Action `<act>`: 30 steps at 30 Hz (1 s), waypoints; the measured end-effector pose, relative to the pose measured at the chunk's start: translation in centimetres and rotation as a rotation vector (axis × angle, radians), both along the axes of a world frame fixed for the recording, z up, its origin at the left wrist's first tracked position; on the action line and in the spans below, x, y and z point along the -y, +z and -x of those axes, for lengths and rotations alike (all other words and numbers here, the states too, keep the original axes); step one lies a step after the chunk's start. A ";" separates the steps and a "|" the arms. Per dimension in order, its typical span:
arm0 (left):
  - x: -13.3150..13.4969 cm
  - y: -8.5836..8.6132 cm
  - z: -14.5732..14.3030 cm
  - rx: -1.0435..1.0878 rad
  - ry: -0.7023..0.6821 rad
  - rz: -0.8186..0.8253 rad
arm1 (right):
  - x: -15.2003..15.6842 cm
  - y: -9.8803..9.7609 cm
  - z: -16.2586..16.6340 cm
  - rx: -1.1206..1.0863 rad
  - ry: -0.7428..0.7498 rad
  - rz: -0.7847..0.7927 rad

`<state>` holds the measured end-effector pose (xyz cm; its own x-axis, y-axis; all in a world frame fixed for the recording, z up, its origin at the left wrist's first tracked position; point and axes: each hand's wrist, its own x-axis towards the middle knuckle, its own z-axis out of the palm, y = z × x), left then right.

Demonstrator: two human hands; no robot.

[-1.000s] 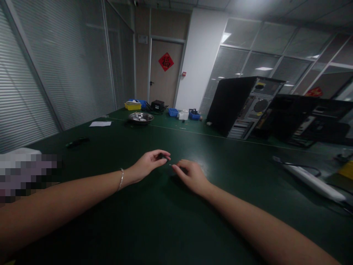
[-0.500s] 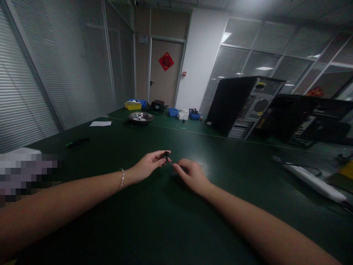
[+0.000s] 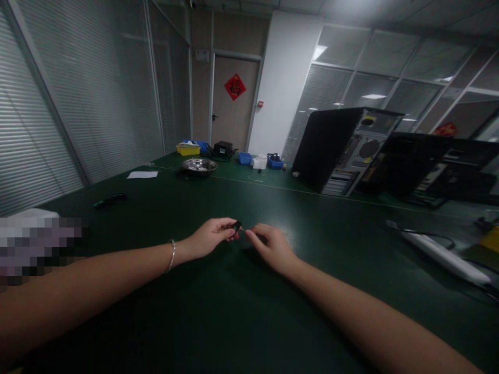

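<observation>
Lower and more tilted than half a second ago, the small black piece (image 3: 236, 226) sits at the left hand's (image 3: 208, 237) 3 o'clock, pinched between thumb and fingers. At its 4 o'clock, the right hand (image 3: 275, 249) brings thumb and forefinger close together; whether they grip anything is too small to tell. Both hands are over the green table (image 3: 234, 311). Outward from them, a white power strip (image 3: 444, 255) lies at 3 o'clock, a dark slim object (image 3: 110, 201) near 10, a computer tower (image 3: 327, 145) toward 2, and a steel bowl (image 3: 199, 173) at 11.
</observation>
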<state>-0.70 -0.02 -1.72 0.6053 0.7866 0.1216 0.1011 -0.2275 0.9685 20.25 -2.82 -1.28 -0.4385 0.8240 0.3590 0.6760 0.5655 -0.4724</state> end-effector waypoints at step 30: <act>0.8 0.5 0.3 -0.117 0.081 -0.361 | 0.1 0.4 -0.1 0.106 -0.031 0.019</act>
